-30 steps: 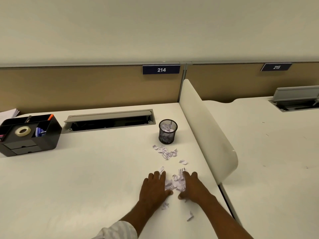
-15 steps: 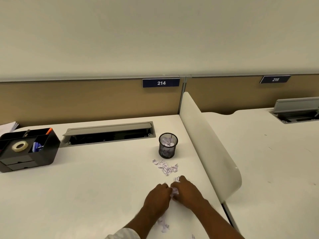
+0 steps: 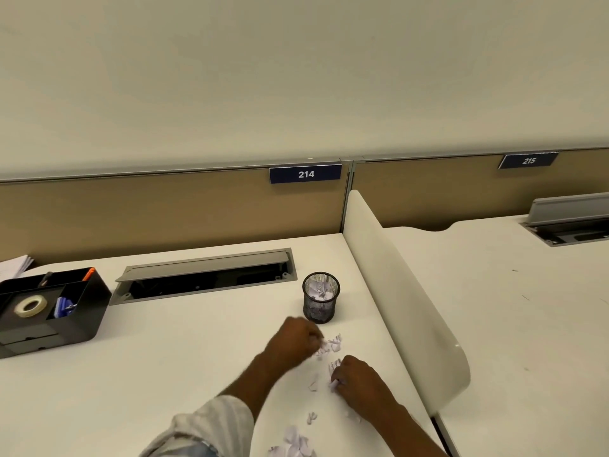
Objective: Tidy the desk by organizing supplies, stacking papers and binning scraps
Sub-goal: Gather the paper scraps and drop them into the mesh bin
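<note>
Head view: a black mesh cup (image 3: 320,301) stands on the white worktop (image 3: 164,361), with paper bits already inside it. Scraps (image 3: 335,343) lie loose on the worktop just in front of the cup, and more trail nearer to the person, well short of the cup.

The left hand (image 3: 294,339) hovers just in front of the cup and a little to its left. It is blurred, its fingers (image 3: 313,338) curled tight into a fist, with white scraps showing at the fingertips. The right hand (image 3: 359,377) sits further in front of the cup, low at the worktop, its fingers (image 3: 339,380) bent in and pinching a few scraps. A pale sleeve (image 3: 211,427) covers the left forearm.

Left of the cup a grey cable tray (image 3: 204,275) is sunk into the worktop with its lid up. Far left of the cup stands a black organizer (image 3: 82,321) holding a tape roll (image 3: 30,306) and an orange pen (image 3: 88,273), with papers (image 3: 14,265) behind it. Just right of the cup a cream divider (image 3: 402,291) rises along the worktop's edge.
</note>
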{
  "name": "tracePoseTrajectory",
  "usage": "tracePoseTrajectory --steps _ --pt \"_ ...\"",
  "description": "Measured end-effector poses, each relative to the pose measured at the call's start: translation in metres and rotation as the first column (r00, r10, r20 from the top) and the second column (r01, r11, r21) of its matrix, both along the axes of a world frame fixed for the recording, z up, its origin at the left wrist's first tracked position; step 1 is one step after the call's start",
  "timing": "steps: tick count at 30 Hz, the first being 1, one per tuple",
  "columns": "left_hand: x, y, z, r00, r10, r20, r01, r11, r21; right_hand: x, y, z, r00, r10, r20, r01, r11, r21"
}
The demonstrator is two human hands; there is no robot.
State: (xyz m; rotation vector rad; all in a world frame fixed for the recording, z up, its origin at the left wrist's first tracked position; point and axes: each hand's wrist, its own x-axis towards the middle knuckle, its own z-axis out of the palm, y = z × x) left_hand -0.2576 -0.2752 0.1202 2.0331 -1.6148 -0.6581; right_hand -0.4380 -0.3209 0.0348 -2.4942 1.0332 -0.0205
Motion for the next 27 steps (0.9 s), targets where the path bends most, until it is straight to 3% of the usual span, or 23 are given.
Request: tracePoseTrajectory --steps 4,7,17,23,27 --pt "0.019 -0.046 0.037 0.991 0.123 -0.051 -0.128 0.984 -0.121 -0.003 0.000 -0.002 0.999 -0.005 0.045 0.005 1.000 -0.001" --pt "0.028 -0.077 0.048 0.988 0.154 -0.004 -0.153 0.978 -0.140 -0.005 -0.001 -0.003 0.997 -0.019 0.070 0.019 1.000 -0.002" --pt "0.036 -0.126 0.028 0.968 0.001 0.252 -0.009 0.999 0.031 -0.001 -0.007 -0.006 1.000 -0.004 0.015 0.004 1.000 0.022" --pt "0.039 -0.110 0.030 0.984 0.120 0.134 -0.090 0.974 -0.207 0.001 -0.007 -0.005 1.000 -0.007 0.016 0.006 1.000 0.026" --pt "0.041 -0.062 0.009 0.954 0.299 0.016 -0.275 0.897 -0.347 0.002 -0.005 -0.002 0.999 -0.029 0.033 0.028 0.999 0.046"
